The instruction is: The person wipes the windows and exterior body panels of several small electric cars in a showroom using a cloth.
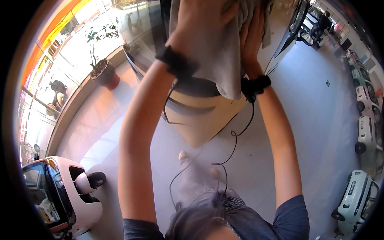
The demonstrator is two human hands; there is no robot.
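Note:
A grey cloth [222, 69] hangs in folds between and below my hands, in front of the glossy beige body of a vehicle [195, 120]. My left hand [201, 21] is raised at the top centre, blurred, against the cloth; how its fingers hold it is not plain. My right hand [252, 36] lies on the cloth's right part with fingers stretched upward. Each wrist bears a black strap with a device, and thin black cables run from them down toward my waist. The upper edge of the cloth is out of view.
A potted plant [109, 75] stands by the windows at left. A small white vehicle [87, 198] is at lower left. Small vehicles [354, 195] line the right side. A person in dark clothes [322, 25] is at upper right, near a side mirror [306, 38].

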